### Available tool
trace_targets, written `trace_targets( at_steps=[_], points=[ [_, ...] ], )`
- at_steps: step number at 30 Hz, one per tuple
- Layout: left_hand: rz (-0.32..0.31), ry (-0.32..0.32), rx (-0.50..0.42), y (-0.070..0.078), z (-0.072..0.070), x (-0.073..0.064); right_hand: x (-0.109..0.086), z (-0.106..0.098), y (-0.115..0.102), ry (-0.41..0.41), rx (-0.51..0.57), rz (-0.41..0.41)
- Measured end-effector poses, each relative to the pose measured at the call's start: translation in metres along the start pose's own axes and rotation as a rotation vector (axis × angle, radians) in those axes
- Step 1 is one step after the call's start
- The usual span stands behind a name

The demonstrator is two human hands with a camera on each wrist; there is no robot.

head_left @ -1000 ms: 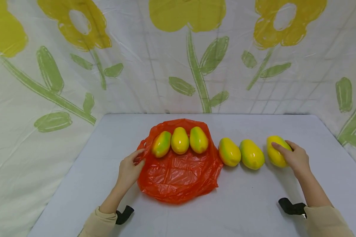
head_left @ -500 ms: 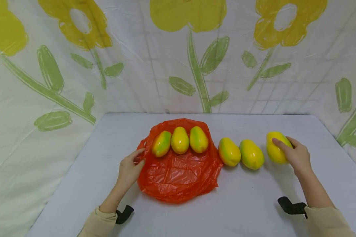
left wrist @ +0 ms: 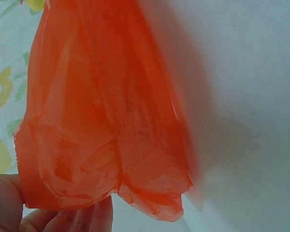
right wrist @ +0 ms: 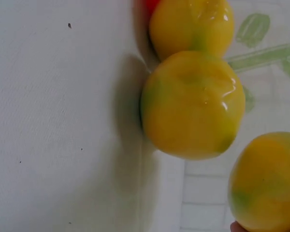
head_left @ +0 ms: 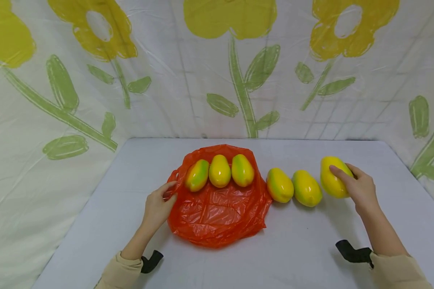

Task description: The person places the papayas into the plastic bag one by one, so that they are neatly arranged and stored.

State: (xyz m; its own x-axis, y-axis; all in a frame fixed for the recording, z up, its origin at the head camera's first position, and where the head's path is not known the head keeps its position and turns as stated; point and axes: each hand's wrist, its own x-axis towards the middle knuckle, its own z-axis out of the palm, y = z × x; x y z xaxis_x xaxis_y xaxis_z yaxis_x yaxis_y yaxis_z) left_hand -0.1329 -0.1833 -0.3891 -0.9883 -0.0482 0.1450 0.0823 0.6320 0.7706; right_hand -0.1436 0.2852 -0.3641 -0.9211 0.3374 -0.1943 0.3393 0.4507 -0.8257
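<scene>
My right hand (head_left: 363, 190) grips a glossy yellow-green papaya (head_left: 333, 178), its thumb lying across the near side. The fruit hangs above the table, apart from two more papayas lying to its left, the nearer one (head_left: 307, 188) and a farther one (head_left: 280, 185). In the right wrist view the held papaya (right wrist: 268, 186) shows at lower right, with only a fingertip visible. A red plastic bag (head_left: 217, 216) lies spread with its mouth open, and three papayas (head_left: 219, 171) sit in a row at its back. My left hand (head_left: 158, 205) holds the bag's left rim between thumb and fingers.
The white table (head_left: 293, 253) ends at a hanging cloth (head_left: 159, 100) printed with yellow flowers. Black pieces, apparently wrist-camera mounts, stick out beside both sleeves, the left one (head_left: 152, 261) and the right one (head_left: 353, 252).
My right hand has raised the papaya off the table and shifted it slightly left. The left hand, the bag and the other papayas stay where they were.
</scene>
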Motion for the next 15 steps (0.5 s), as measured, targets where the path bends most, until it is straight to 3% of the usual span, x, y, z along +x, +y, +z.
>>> trace_targets(
  at_steps=[15],
  points=[
    [0.008, 0.000, 0.006, -0.001, 0.001, -0.001, -0.010, 0.010, -0.016, -0.042, 0.034, -0.087]
  ],
)
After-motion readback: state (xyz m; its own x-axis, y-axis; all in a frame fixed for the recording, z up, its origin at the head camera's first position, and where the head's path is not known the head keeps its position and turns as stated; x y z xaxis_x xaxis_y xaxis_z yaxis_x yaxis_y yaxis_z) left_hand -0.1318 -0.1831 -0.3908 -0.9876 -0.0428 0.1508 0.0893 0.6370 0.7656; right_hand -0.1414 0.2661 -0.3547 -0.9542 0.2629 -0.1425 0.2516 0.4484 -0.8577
